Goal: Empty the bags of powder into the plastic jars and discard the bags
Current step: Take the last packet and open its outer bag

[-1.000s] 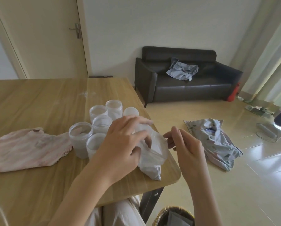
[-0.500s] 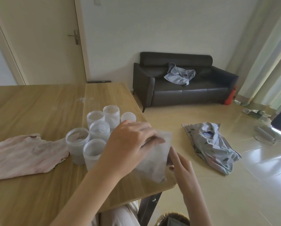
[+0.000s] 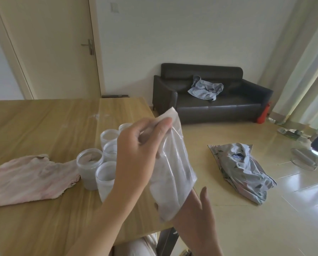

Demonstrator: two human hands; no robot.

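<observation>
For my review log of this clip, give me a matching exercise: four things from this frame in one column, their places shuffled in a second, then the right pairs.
Things
1. plastic bag
2. pink cloth
3. blue garment
4. patterned cloth

Places
A. on the sofa seat
B. on the floor
C. pinched at its top by the left hand
D. flat on the table, left of the jars

Pairs: 1-C, 2-D, 3-A, 4-B

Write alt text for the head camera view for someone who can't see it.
A left hand pinches the top of a clear plastic bag holding white powder, lifted above a wooden table, while the right hand is open beneath it. Open plastic jars cluster beside a pink cloth; a dark sofa stands behind.
</observation>
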